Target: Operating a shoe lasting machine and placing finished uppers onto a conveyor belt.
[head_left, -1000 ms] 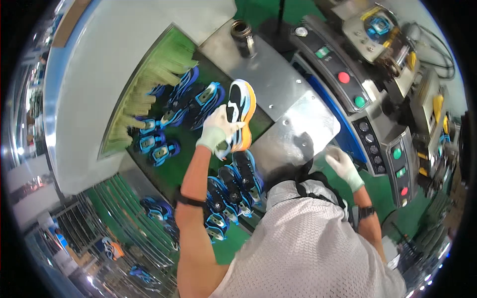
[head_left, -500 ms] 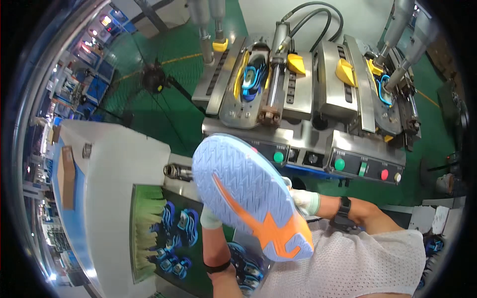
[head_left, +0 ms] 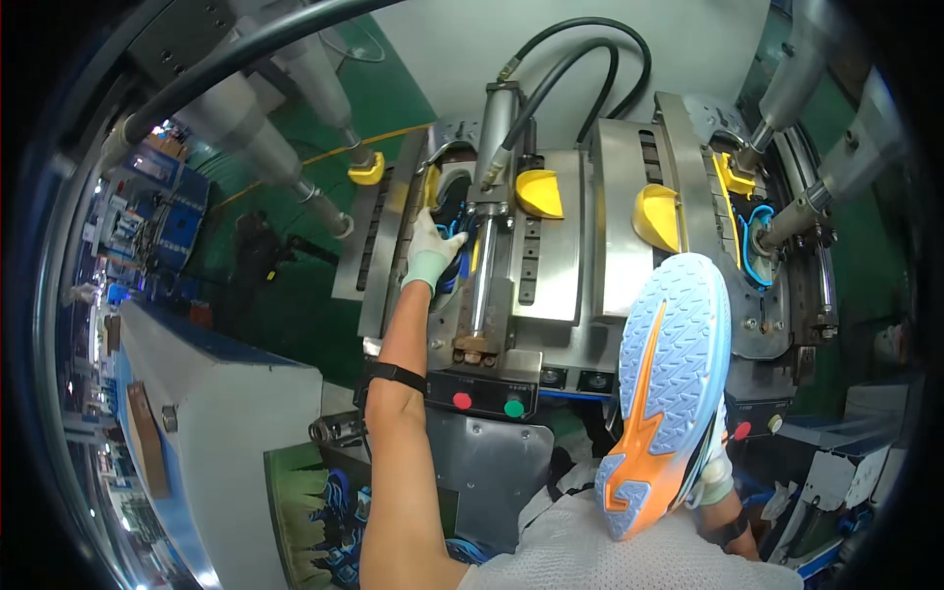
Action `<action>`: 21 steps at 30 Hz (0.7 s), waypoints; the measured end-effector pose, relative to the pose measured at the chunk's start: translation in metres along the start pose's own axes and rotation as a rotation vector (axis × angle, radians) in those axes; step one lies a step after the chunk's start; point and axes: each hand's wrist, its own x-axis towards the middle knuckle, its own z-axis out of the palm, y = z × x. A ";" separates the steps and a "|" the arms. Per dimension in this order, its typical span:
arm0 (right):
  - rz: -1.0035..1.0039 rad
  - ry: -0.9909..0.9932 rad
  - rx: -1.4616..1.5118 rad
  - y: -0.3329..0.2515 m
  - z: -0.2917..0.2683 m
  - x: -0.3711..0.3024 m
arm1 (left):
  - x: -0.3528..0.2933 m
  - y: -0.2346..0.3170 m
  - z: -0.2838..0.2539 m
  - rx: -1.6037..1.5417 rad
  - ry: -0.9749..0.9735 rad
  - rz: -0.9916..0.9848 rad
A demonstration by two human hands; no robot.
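My left hand (head_left: 429, 248), in a pale glove, reaches into the machine's left station. Thumb and fingers are spread over a black-and-blue shoe upper (head_left: 453, 265), touching it and covering part of it. At the lower right, my right hand (head_left: 716, 480), gloved too, grips a sports shoe (head_left: 673, 379) from its far side near the heel. The shoe's light-blue and orange sole faces me, toe upward. Most of that hand's fingers are behind the shoe. Another upper with a blue collar (head_left: 757, 254) sits in the right station, under a metal rod.
Yellow pads (head_left: 540, 194) stand on the machine's steel blocks. Black hoses (head_left: 629, 64) arch behind. Thick metal cylinders (head_left: 251, 133) hang at upper left. A control panel (head_left: 487, 397) with red and green buttons runs along the front. Blue shoe parts (head_left: 339, 521) lie by a green bristle strip (head_left: 295, 506).
My left hand has left the sports shoe and gone forward to the upper in the left station. The right hand has carried the shoe to the right and turned it more upright.
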 end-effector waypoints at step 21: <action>0.287 -0.378 0.007 0.110 0.247 0.246 | -0.431 -0.071 -0.149 -0.521 0.386 -0.569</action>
